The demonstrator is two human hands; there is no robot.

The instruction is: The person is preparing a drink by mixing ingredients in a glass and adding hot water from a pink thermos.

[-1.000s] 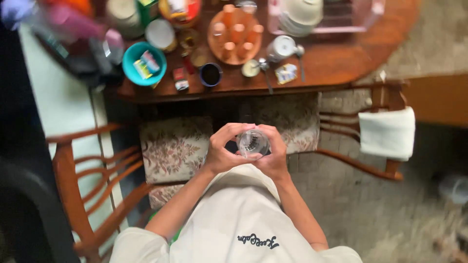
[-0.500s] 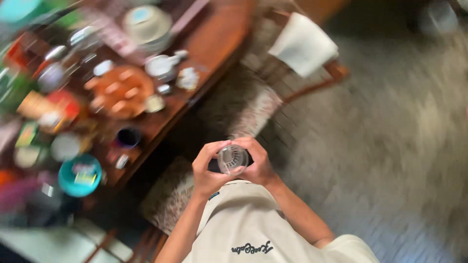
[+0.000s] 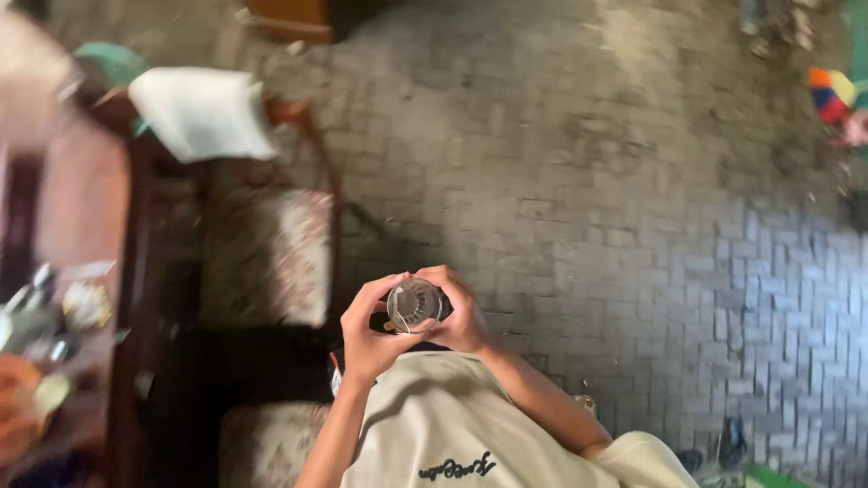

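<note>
While both hands wrap it, the clear glass (image 3: 414, 305) sits up close to the chest, w/ left hand (image 3: 371, 333) & right hand (image 3: 466, 314) curled round its sides. Below is a brick floor (image 3: 579, 181); a chair (image 3: 267, 253) w/ white cloth (image 3: 201, 113) stands nearby.
</note>
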